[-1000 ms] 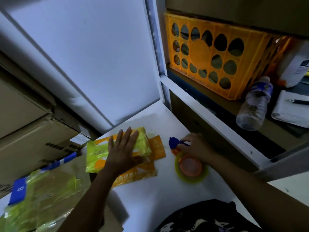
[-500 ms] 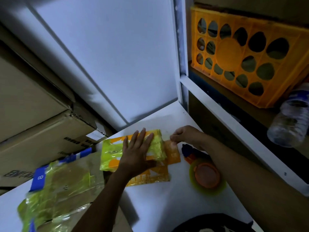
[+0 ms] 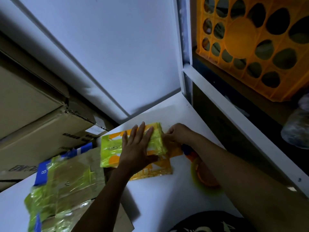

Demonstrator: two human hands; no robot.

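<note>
Head camera, looking down at a white tabletop (image 3: 158,198): a person's left hand (image 3: 136,148) lies flat, fingers straight and spread, pressing on a yellow-green packet (image 3: 112,148) that sits at the far end of the surface. The right hand (image 3: 177,133) meets the packet's right end, its fingers curled and tips pinched on the wrapper's edge there. Beneath the packet and the left palm lies a flat orange bag (image 3: 150,171), its near edge and right corner sticking out towards the person. Under the right forearm sits a green-and-orange tape roll (image 3: 205,183), with a blue piece (image 3: 185,147) just beyond it, beside the right wrist; both are partly hidden by the arm. Left of the left forearm, an open carton (image 3: 97,158) of green-wrapped packs comes close to the packet's left edge. Stacked cardboard boxes (image 3: 33,128) close off the side beyond it. Ahead of both hands a white panel (image 3: 117,56) rises from the table's back edge, leaving only a narrow strip of bare surface past the fingertips. Right of the right hand the tabletop ends at a white shelf rail (image 3: 234,118); behind it stand an orange crate (image 3: 242,39) and a blurred plastic bottle (image 3: 296,131). The widest bare stretch of table lies between the two forearms, nearer the person.
</note>
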